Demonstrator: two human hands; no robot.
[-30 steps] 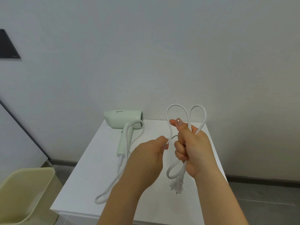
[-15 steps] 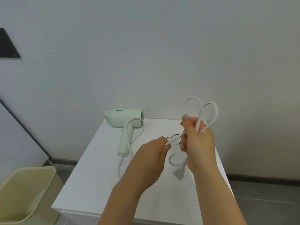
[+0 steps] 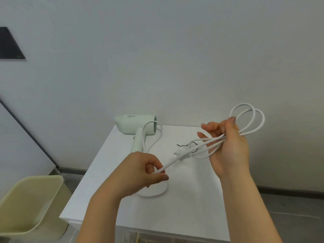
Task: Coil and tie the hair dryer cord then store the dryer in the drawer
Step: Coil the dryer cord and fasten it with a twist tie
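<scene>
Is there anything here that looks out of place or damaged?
Nothing looks damaged. Only a thin, kinked black tie stands out, near the plug of the white cord; it is not wrapped round the loops that the right hand holds, and I cannot tell whether it lies on the cabinet top.

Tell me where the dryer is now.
Head view: the dryer lies on the far left corner of the table, by the wall, beyond the left hand; its cord runs to it and the right hand.
</scene>
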